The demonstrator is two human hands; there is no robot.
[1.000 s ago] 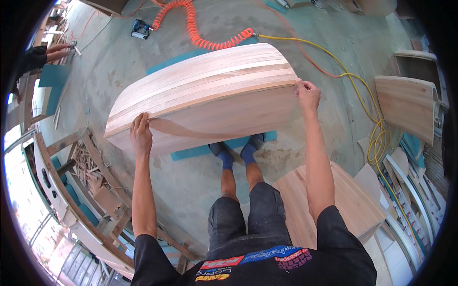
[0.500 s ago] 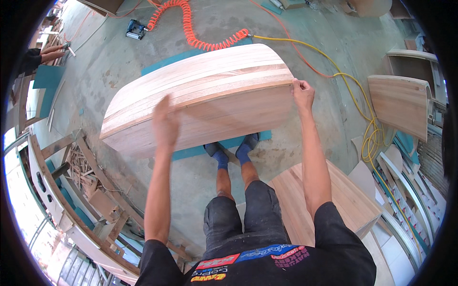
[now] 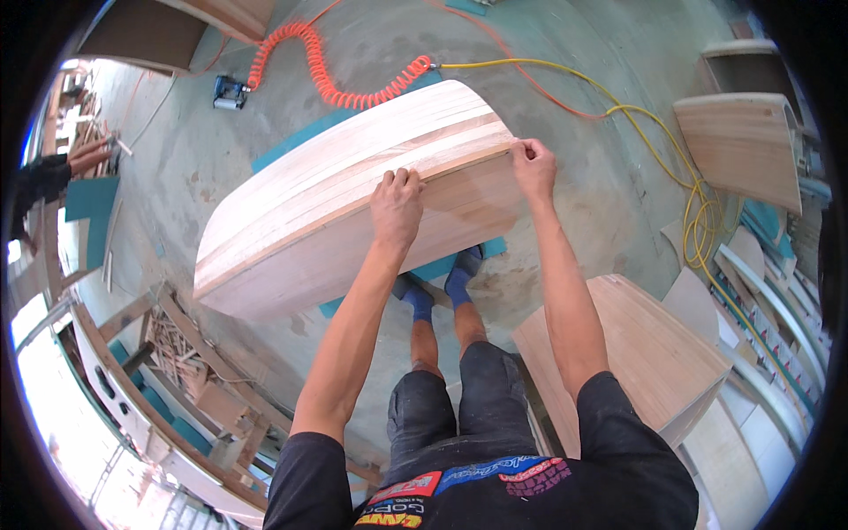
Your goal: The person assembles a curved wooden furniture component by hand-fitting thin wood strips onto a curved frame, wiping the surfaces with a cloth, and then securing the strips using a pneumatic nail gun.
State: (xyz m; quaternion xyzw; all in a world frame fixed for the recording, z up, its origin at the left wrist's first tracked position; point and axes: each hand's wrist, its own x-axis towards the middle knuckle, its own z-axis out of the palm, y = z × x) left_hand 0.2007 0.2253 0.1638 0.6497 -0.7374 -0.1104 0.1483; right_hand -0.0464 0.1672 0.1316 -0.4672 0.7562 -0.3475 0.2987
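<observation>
A pale wooden cabinet body (image 3: 353, 185) with a bowed, slatted top lies on the floor in front of my feet. A thin darker edge strip (image 3: 331, 211) runs along its near upper edge. My left hand (image 3: 397, 209) is closed at this edge, right of its middle, with the fingers curled over it. At the right end of the same edge, my right hand (image 3: 534, 170) pinches the corner between thumb and fingers. Whether anything small lies inside either hand is hidden.
Teal sheeting (image 3: 291, 146) lies under the cabinet. Beyond it are an orange coiled air hose (image 3: 320, 75), a nail gun (image 3: 230, 92) and a yellow hose (image 3: 565, 73). Another wooden cabinet (image 3: 636, 353) stands at my right. Another person's hand (image 3: 88, 157) shows at the far left.
My left hand has swung right and come down on the cabinet's edge. My right hand stays at the corner. The cabinet appears tilted more, its right end higher in view.
</observation>
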